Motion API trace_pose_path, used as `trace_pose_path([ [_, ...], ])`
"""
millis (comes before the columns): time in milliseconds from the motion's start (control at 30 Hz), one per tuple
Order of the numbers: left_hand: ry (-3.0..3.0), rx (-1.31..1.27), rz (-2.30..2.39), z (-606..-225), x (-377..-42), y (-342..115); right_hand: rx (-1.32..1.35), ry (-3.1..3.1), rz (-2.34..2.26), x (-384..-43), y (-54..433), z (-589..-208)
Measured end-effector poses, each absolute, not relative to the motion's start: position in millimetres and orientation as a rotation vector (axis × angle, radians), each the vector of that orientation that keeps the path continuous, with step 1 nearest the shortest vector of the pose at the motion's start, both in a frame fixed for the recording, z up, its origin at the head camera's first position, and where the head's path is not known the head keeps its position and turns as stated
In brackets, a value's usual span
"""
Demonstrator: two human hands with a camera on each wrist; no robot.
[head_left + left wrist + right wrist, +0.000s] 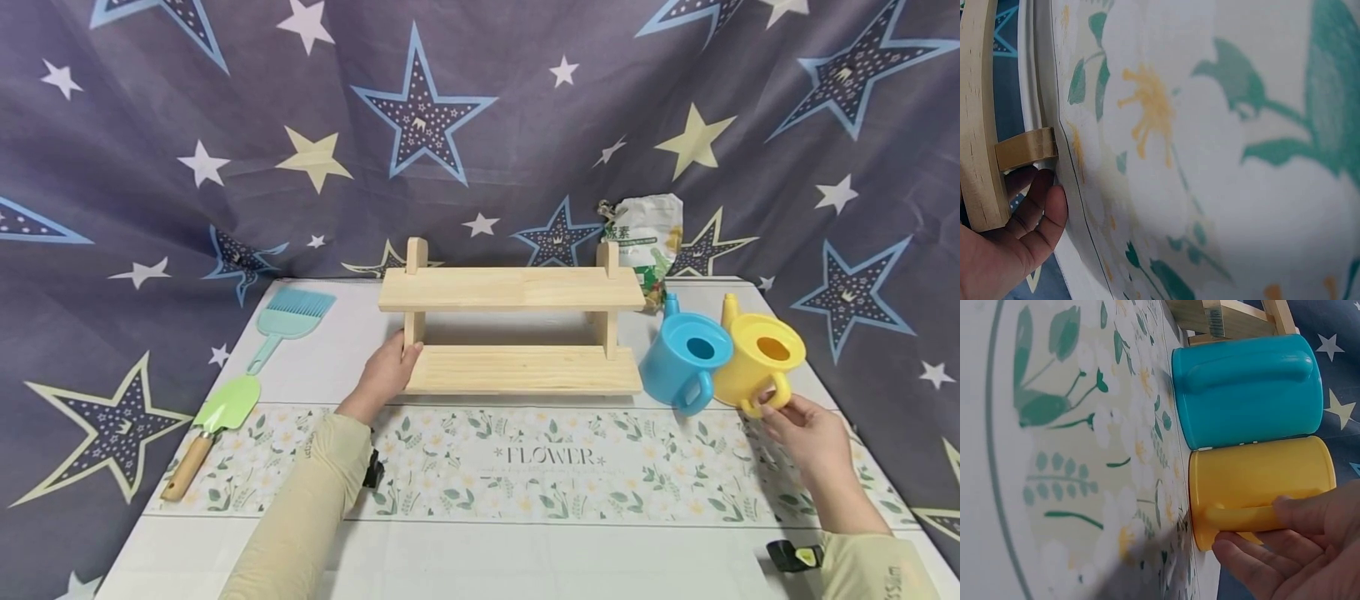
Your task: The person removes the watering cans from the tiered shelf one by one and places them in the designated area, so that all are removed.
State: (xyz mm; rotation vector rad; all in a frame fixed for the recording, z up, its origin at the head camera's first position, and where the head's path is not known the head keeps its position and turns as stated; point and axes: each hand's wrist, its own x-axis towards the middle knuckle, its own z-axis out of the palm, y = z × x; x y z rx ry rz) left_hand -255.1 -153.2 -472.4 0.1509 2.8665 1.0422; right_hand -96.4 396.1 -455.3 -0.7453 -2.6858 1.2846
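A two-tier wooden plant stand [521, 371] is at the back middle of the table. My left hand [382, 375] grips the left end of its lower board, the thumb on the upper side. In the left wrist view the fingers [1054, 209] curl round the board's end [982, 187], beside a wooden leg. Over on the right, my right hand [813, 437] pinches the handle of a yellow watering can [738, 367] between thumb and fingers. This can stands upright, side by side with a blue watering can [1241, 394], its spout pointing to the back.
A white and green bag [651, 233] stands behind the stand's right end. Along the left edge lie a light-blue brush-like tool [288, 321] and a green trowel [228, 404] with a wooden handle. A floral strip marked FLOWER [551, 457] crosses the table [525, 558]. Star-patterned cloth hangs round the back and sides.
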Motion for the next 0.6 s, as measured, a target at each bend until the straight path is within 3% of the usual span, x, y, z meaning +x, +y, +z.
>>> trace_pose_path([
  [600, 2.865, 0.144, 1.043, -468.7, -253.2, -151.7, -0.88, -2.704, 1.127, -85.5, 394.6, -445.9],
])
